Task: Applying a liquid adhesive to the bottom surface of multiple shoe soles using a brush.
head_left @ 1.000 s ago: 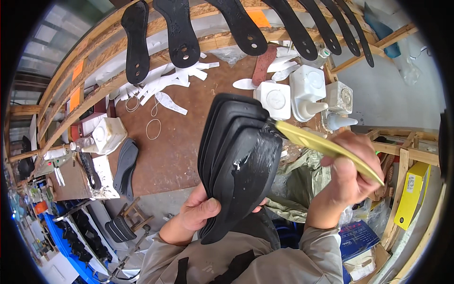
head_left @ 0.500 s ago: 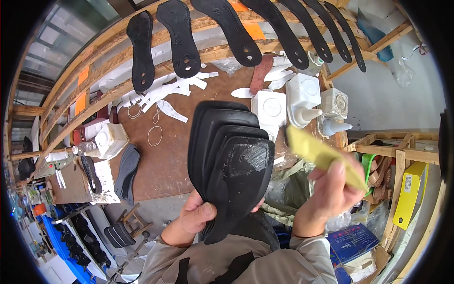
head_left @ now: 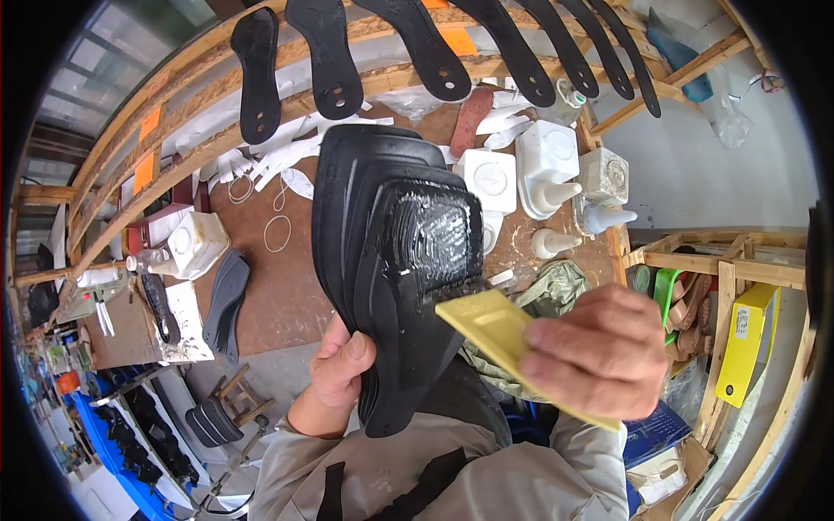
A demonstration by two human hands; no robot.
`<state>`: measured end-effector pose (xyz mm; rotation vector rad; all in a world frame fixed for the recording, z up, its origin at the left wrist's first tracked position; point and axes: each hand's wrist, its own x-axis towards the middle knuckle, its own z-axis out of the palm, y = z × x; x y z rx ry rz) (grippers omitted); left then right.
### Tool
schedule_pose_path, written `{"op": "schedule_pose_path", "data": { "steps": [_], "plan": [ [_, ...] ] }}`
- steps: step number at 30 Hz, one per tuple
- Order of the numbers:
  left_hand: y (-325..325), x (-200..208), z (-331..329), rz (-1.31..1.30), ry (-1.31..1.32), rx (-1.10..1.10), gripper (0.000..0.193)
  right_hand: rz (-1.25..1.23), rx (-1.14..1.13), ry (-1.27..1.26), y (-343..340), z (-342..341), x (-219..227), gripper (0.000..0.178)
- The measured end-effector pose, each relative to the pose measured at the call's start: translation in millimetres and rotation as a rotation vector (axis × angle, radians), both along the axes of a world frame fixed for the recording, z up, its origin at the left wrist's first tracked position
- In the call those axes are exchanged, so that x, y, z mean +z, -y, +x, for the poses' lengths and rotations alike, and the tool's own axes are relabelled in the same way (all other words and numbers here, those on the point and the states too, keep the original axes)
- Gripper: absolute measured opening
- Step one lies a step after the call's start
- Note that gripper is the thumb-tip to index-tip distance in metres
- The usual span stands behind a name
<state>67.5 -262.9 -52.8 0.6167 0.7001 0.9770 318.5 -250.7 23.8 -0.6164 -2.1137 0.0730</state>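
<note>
A person holds a fanned stack of black shoe soles up over a brown desk. The left hand is closed around the lower, narrow end of the stack, thumb pressed on its front face. The long axis of the soles runs from the bottom, near the person's chest, up toward the far edge of the desk, leaning slightly to the left. The broad ends point up and away. The front sole shines wet with clear glue across its upper half.

The right hand grips a yellow-handled brush, fingers curled over the flat handle. The handle slants from lower right to upper left, and its dark bristle tip touches the right edge of the front sole, just below the wet patch.

On the desk's far right part stand white squeeze bottles with pointed nozzles. Near the left edge sit a squat white jug and a single dark sole lying flat. Rubber bands and white paper cutouts lie toward the far edge. Above it, black insole shapes hang in a row from a wooden rail. A yellow box stands in a wooden rack at the right.
</note>
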Motion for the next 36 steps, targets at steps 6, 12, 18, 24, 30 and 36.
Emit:
{"op": "schedule_pose_path", "data": {
  "steps": [6,12,18,24,30,36],
  "plan": [
    [-5,2,-1,-0.016,0.207,-0.089,0.064,-0.221,0.111,0.0,33,-2,4,0.018],
    [-3,13,-1,0.093,0.285,-0.337,0.056,-0.303,0.04,-0.138,-20,-23,18,0.019],
    [0,17,-1,0.096,0.304,-0.338,0.058,-0.248,-0.185,-0.495,-20,-16,36,0.018],
    [3,13,-7,0.104,0.33,-0.309,0.063,-0.418,-0.549,-0.86,-14,-29,20,0.02],
    [7,20,-7,0.056,0.399,-0.267,0.067,-0.334,-0.652,-0.819,7,-44,7,0.017],
    [6,5,-12,0.127,0.24,-0.121,0.07,-0.392,-0.461,-0.563,45,-53,-12,0.015]
  ]
}}
